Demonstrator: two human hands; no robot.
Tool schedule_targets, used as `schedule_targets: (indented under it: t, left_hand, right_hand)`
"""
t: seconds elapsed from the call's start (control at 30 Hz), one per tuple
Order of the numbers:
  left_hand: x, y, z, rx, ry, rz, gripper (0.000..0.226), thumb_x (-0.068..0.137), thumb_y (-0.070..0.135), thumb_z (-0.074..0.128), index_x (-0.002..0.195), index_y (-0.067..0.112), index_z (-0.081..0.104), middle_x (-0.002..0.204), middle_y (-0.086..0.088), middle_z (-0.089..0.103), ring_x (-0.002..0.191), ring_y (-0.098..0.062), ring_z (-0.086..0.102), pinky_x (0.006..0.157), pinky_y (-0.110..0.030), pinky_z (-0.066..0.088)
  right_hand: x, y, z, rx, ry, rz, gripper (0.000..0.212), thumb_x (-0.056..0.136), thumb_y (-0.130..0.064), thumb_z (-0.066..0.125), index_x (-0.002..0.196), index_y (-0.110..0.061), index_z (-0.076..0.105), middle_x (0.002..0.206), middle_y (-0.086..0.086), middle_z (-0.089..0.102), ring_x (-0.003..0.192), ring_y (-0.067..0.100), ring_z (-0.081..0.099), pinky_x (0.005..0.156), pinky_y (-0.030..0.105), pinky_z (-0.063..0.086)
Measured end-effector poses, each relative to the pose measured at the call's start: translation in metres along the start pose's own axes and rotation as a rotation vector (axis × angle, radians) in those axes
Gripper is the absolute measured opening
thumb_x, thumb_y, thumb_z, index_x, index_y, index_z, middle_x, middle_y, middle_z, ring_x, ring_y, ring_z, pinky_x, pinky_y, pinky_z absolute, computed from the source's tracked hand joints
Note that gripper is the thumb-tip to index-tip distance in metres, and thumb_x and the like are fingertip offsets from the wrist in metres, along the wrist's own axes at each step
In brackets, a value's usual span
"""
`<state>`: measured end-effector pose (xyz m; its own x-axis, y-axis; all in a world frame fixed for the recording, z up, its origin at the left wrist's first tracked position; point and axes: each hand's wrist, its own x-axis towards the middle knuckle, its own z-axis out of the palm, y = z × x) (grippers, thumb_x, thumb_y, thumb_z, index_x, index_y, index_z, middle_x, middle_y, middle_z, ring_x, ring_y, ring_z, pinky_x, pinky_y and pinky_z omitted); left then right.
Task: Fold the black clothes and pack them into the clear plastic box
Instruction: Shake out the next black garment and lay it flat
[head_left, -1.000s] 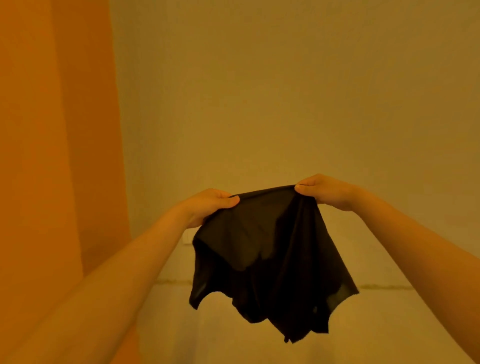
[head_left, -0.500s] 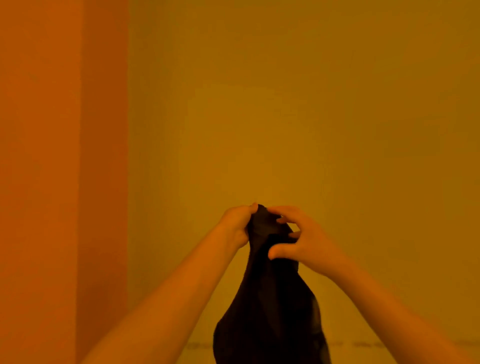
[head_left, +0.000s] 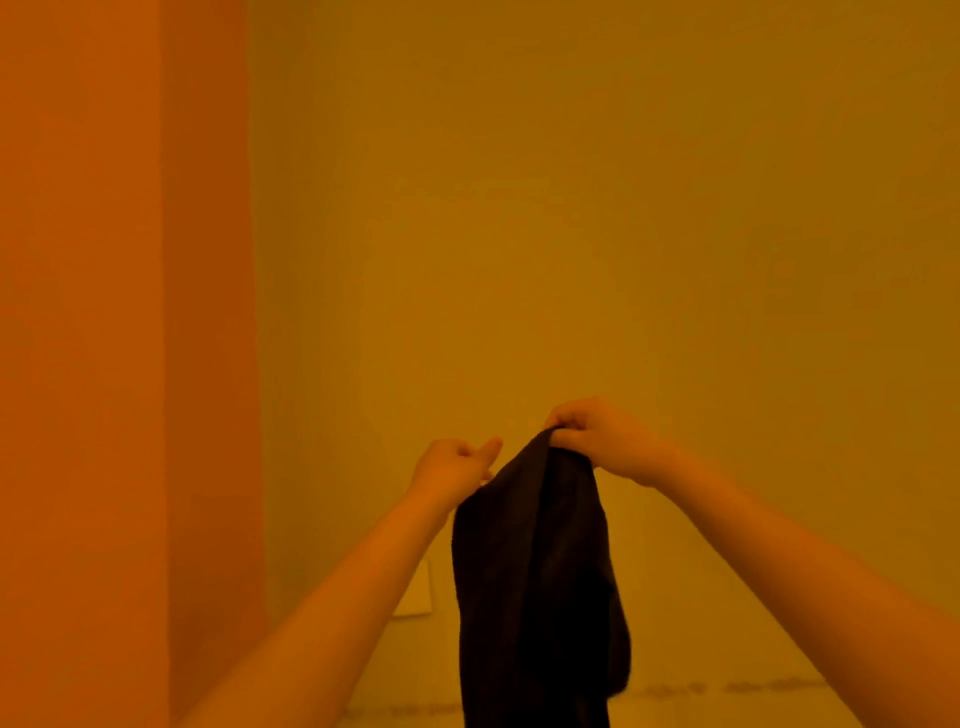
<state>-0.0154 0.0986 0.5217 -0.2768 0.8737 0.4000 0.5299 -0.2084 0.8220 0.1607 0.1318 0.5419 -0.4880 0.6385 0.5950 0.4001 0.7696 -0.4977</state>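
Observation:
A black garment (head_left: 535, 582) hangs doubled over in a narrow drape in front of me, and its lower end runs off the bottom of the frame. My right hand (head_left: 597, 441) pinches its top corner, knuckles up. My left hand (head_left: 452, 467) is a little lower and to the left. Its fingers are curled and its thumb sticks out toward the cloth, and it meets the garment's upper left edge, which it seems to hold. The clear plastic box is not in view.
A plain yellow-lit wall (head_left: 623, 234) fills the view ahead. An orange panel or curtain (head_left: 104, 364) stands along the left side. A pale wall plate (head_left: 415, 592) shows low behind my left forearm. A dark seam (head_left: 727, 688) crosses the bottom.
The garment was spread wide between both hands, then bunched as the hands met at its top. Now the hands have drawn slightly apart, and the cloth hangs folded in half from my right hand.

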Motion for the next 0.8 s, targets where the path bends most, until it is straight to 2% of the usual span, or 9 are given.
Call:
schedule_targets:
  t: [0.07,0.13,0.2,0.3,0.47,0.57,0.63,0.73,0.8]
  left_hand:
    - [-0.011,0.005,0.006,-0.280,-0.218,0.043,0.031,0.090,0.041,0.053,0.096,0.012,0.064,0.094,-0.001,0.066,0.084,-0.013,0.062,0.072,-0.025,0.047]
    - [-0.019,0.005,0.013,-0.327,-0.365,0.062,0.026,0.089,0.032,0.058,0.105,0.013,0.064,0.096,0.001,0.069,0.089,-0.013,0.065,0.074,-0.024,0.051]
    - [-0.018,0.000,0.018,-0.310,-0.296,0.055,0.015,0.087,0.020,0.063,0.100,0.011,0.066,0.095,-0.003,0.069,0.084,-0.014,0.066,0.068,-0.022,0.054]
    - [-0.011,-0.005,0.016,-0.510,-0.239,-0.007,0.008,0.090,0.011,0.057,0.091,0.007,0.064,0.086,-0.008,0.064,0.072,-0.015,0.061,0.057,-0.020,0.050]
    - [-0.001,-0.006,0.010,-0.570,-0.245,0.028,0.018,0.096,0.012,0.046,0.091,0.006,0.063,0.086,-0.010,0.064,0.074,-0.018,0.060,0.064,-0.027,0.046]
    - [0.002,-0.003,0.005,-0.575,-0.173,0.061,0.021,0.096,0.012,0.046,0.081,0.009,0.061,0.068,-0.004,0.066,0.056,-0.010,0.062,0.056,-0.023,0.050]
    - [0.002,-0.001,-0.005,-0.540,-0.194,0.080,0.020,0.095,0.014,0.049,0.081,0.009,0.062,0.060,0.000,0.067,0.051,-0.008,0.062,0.052,-0.020,0.050]
    - [0.001,0.000,-0.023,-0.335,-0.285,0.062,0.016,0.093,0.016,0.054,0.081,0.011,0.064,0.061,0.000,0.067,0.051,-0.009,0.062,0.051,-0.021,0.051]
    - [0.003,0.001,-0.033,-0.263,-0.317,0.056,0.017,0.092,0.014,0.054,0.079,0.012,0.063,0.058,0.002,0.067,0.049,-0.007,0.062,0.050,-0.020,0.051]
  right_hand:
    - [0.013,-0.007,-0.002,-0.102,-0.123,0.037,0.018,0.090,-0.014,0.055,0.073,-0.014,0.059,0.062,-0.003,0.050,0.056,0.007,0.045,0.053,0.021,0.035]
    - [0.023,-0.013,-0.003,-0.129,-0.222,0.063,0.019,0.090,-0.017,0.057,0.071,-0.012,0.059,0.059,-0.001,0.048,0.053,0.010,0.043,0.049,0.021,0.034]
    - [0.030,-0.015,-0.006,-0.120,-0.268,0.079,0.017,0.090,-0.018,0.058,0.076,-0.009,0.062,0.061,0.001,0.050,0.054,0.011,0.045,0.049,0.021,0.036]
    - [0.032,-0.012,-0.016,0.005,-0.324,0.102,0.021,0.089,-0.015,0.059,0.069,-0.012,0.060,0.057,-0.004,0.053,0.051,0.007,0.048,0.049,0.019,0.037]
    - [0.027,0.002,-0.020,0.091,-0.571,0.170,0.006,0.083,-0.006,0.064,0.083,-0.011,0.067,0.070,-0.007,0.070,0.068,0.006,0.066,0.066,0.020,0.052]
    - [0.025,0.018,-0.016,0.126,-0.551,0.139,0.009,0.087,-0.008,0.060,0.087,-0.014,0.067,0.077,-0.010,0.071,0.077,0.005,0.066,0.080,0.024,0.051]
    - [0.023,0.029,-0.017,0.267,-0.527,0.148,0.009,0.088,-0.016,0.059,0.092,-0.012,0.065,0.080,-0.008,0.071,0.079,0.005,0.066,0.077,0.023,0.052]
    - [0.022,0.042,-0.018,0.497,-0.452,0.173,0.032,0.077,-0.029,0.070,0.099,-0.007,0.061,0.083,-0.003,0.071,0.077,0.008,0.067,0.067,0.021,0.053]
    - [0.022,0.046,-0.016,0.583,-0.380,0.177,0.020,0.087,-0.022,0.057,0.099,-0.006,0.060,0.086,0.002,0.070,0.077,0.011,0.067,0.069,0.024,0.055]
